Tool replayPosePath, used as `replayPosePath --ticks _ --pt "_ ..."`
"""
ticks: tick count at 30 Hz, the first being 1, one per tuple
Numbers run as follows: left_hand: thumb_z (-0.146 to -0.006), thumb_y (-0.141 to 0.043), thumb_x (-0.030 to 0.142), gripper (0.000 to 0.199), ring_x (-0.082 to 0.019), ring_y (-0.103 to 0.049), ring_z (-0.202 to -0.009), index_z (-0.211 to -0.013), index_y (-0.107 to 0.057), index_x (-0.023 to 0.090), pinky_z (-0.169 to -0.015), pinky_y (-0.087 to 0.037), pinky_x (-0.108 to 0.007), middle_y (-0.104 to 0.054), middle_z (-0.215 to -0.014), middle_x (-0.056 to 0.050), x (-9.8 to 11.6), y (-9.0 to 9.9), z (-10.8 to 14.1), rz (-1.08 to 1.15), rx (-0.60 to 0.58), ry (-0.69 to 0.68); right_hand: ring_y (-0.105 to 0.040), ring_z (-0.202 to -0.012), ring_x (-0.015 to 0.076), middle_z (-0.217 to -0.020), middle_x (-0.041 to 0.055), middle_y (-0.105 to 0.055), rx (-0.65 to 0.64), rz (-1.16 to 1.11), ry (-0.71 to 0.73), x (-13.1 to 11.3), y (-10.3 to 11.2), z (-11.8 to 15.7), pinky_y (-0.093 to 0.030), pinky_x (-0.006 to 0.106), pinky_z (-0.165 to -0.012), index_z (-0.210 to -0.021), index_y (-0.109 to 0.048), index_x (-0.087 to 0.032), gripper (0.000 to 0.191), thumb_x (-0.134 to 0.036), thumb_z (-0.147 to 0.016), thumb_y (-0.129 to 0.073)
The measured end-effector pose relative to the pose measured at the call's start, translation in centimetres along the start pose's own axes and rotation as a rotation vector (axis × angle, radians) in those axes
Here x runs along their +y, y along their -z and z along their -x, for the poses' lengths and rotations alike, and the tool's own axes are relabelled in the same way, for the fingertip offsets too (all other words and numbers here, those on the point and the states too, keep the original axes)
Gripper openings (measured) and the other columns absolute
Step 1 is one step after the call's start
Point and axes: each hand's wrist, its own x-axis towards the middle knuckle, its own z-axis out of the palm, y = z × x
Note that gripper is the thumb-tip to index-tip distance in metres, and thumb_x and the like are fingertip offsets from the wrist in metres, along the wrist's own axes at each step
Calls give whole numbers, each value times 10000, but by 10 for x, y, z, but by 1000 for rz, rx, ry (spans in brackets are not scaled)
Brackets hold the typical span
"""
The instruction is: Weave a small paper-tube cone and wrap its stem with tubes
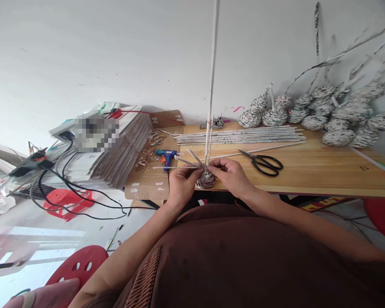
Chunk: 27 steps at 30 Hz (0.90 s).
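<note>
A small woven gourd of rolled paper point(205, 180) sits at the table's front edge, between my two hands. Several paper rods stick out of its top; one long paper rod point(212, 72) rises upright in front of the wall. My left hand point(185, 183) is closed in a pinch on the rods at the left of the gourd's top. From the right, my right hand point(228, 174) pinches the rods at the same neck, thumb and fingers together. The exact grip points are partly hidden by my fingers.
Black scissors point(265, 164) lie to the right, and a blue glue gun point(167, 158) to the left. Behind are loose paper rods point(244, 136). Finished woven gourds point(336, 113) line the back right. Stacked paper point(122, 145) and black cables point(67, 182) are at left.
</note>
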Motion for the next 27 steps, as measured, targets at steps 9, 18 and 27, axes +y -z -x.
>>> replayPosePath --ticks 9,18,27 --pt "-699 -790 280 157 -164 -690 -671 -765 -734 149 -631 -535 -248 -758 -751 -49 10 -2 2 -70 47 11 -664 -713 175 -770 44 -741 -3 86 20 -11 2 4 -532 307 -696 -782 -746 -161 226 -378 -721 -771" --pt "-700 -803 312 214 -173 -703 -710 -805 -714 149 -683 -555 -266 -757 -790 -55 9 -3 5 -40 8 21 -636 -701 164 -747 28 -713 6 85 30 -7 0 4 -513 298 -683 -773 -726 -170 194 -362 -746 -741" --pt "-714 -792 303 180 -167 -674 -695 -788 -722 154 -681 -541 -280 -735 -760 -47 -4 -3 1 -28 40 -19 -560 -637 121 -695 -19 -643 4 -190 -80 -2 -6 2 -474 275 -640 -732 -676 -186 266 -406 -658 -807"
